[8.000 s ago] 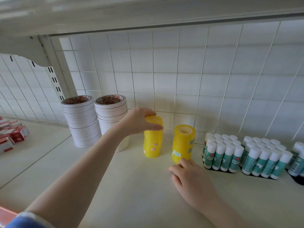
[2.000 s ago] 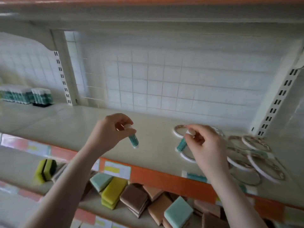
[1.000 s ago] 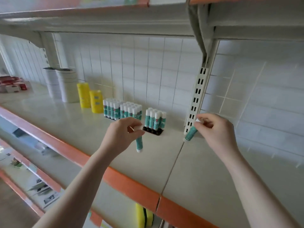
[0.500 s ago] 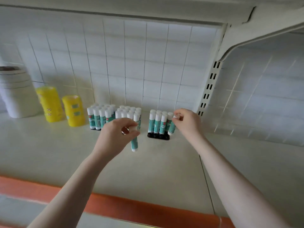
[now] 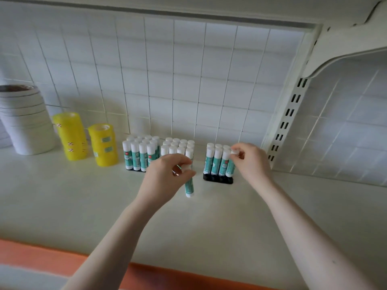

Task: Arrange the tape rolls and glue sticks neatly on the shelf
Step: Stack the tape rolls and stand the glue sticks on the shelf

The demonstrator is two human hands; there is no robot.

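Note:
My left hand point(image 5: 165, 176) pinches a teal-and-white glue stick point(image 5: 189, 188) by its cap, hanging upright just above the shelf in front of the middle group of glue sticks point(image 5: 178, 146). My right hand point(image 5: 250, 162) pinches the white cap of another glue stick point(image 5: 230, 169) at the right end of a black tray point(image 5: 217, 179) that holds several sticks. A further group of glue sticks point(image 5: 139, 153) stands to the left. Two yellow tape stacks point(image 5: 70, 136) point(image 5: 103, 144) and a white tape stack point(image 5: 24, 120) stand at the far left.
The cream shelf point(image 5: 104, 206) has an orange front edge point(image 5: 41, 251). A white wire grid point(image 5: 178, 80) backs it. A slotted upright post point(image 5: 287, 120) and bracket stand right of the tray, with another shelf bay beyond.
The view has drawn closer to the glue sticks. My right hand brought its stick upright at the tray's right end. My left hand still holds its stick in front.

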